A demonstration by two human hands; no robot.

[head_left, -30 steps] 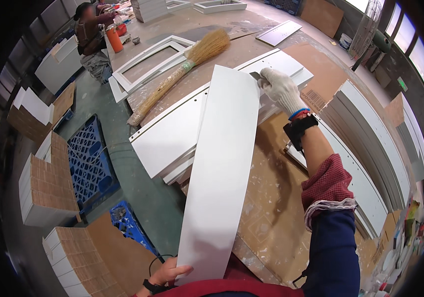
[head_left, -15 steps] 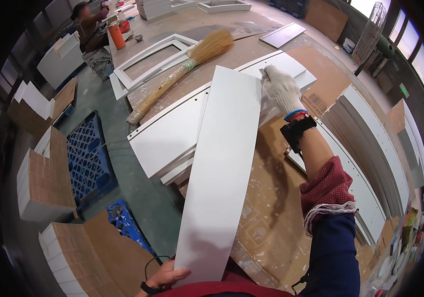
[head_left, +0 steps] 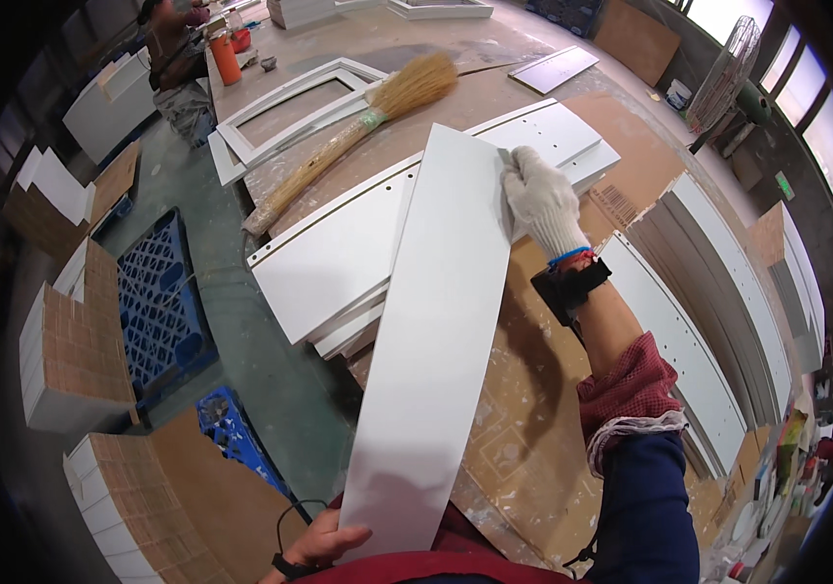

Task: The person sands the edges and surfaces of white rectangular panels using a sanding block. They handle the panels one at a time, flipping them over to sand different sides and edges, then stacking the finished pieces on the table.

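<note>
A long white board [head_left: 431,341] slants from my lap up over the workbench, its far end above a stack of white boards with drilled holes [head_left: 329,258]. My left hand [head_left: 329,538], bare, grips its near left edge, with the thumb on top and the fingers hidden underneath. Close to the far end, my right hand [head_left: 543,200] in a white knit glove has its fingers bent round the right edge. Any small thing inside the glove's grip is hidden.
A straw broom [head_left: 368,127] and a white frame [head_left: 290,107] lie beyond the stack. Drilled curved boards [head_left: 670,341] are piled at the right. Blue pallets [head_left: 165,302] and stacked panels [head_left: 81,350] stand on the left floor. Another person [head_left: 178,73] works at the far left.
My right hand has slid slightly nearer along the board's right edge. The left hand keeps its grip, and the whole view has shifted a little.
</note>
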